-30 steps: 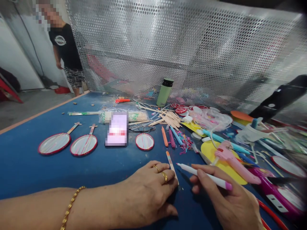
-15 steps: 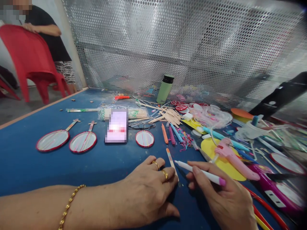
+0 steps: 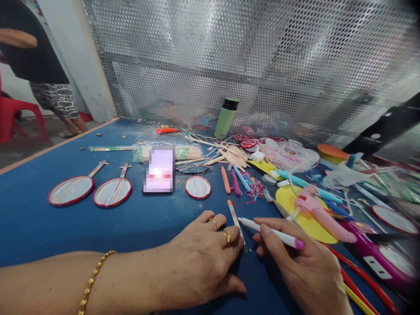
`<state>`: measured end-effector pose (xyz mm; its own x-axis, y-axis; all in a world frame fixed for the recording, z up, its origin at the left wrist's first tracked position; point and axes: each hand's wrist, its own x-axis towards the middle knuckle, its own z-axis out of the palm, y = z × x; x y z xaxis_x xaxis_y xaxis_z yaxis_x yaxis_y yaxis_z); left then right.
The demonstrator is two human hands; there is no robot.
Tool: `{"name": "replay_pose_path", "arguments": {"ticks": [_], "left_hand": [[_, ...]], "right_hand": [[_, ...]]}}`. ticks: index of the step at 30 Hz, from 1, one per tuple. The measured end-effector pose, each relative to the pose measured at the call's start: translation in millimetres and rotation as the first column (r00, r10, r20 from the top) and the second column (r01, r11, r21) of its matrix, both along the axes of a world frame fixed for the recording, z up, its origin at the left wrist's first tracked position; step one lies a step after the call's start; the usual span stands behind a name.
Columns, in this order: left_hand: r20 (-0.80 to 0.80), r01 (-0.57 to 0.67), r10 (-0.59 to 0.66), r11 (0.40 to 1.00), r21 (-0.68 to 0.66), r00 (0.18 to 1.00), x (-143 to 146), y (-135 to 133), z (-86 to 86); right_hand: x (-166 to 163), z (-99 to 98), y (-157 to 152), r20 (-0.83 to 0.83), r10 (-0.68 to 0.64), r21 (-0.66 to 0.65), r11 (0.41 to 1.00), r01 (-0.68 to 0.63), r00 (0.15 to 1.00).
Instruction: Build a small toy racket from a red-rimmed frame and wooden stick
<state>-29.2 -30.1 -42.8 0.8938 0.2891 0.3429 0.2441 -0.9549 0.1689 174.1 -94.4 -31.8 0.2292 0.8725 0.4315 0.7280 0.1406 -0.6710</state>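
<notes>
My right hand (image 3: 295,262) grips a white felt-tip marker with a purple end (image 3: 275,235), its tip touching the edge of a wooden craft stick (image 3: 232,213). Orange and pinkish marks colour the upper part of this stick. Fingers bent, my left hand (image 3: 206,253) holds the stick's lower end down on the blue table. Its fingertips hide part of the stick. Just beyond lie an orange marker (image 3: 225,180), a purple marker (image 3: 235,183) and a blue marker (image 3: 242,178).
Round red-rimmed pieces (image 3: 113,191) lie left, two with stick handles, near a phone (image 3: 159,170). Loose sticks (image 3: 232,155) and a green bottle (image 3: 226,118) are behind. At right are a pink glue gun (image 3: 321,214) and a yellow disc (image 3: 285,197). A person (image 3: 29,48) stands far left.
The marker tip has shifted slightly left, onto the stick's edge. My left hand stays almost still. In the background, the person has moved left and no longer has a hand on the red chair.
</notes>
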Motion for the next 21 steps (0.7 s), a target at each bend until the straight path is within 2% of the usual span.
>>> {"name": "replay_pose_path", "arguments": {"ticks": [11, 21], "left_hand": [[-0.001, -0.003, 0.003, 1.0, 0.012, 1.0, 0.2, -0.1, -0.3], [-0.02, -0.002, 0.002, 1.0, 0.002, 1.0, -0.3, 1.3, 2.5]], "right_hand": [[-1.3, -2.5, 1.8, 0.008, 0.091, 0.046, 0.995, -0.092, 0.996], [0.1, -3.6, -0.5, 0.011, 0.024, 0.028, 0.999, -0.025, 1.0]]}}
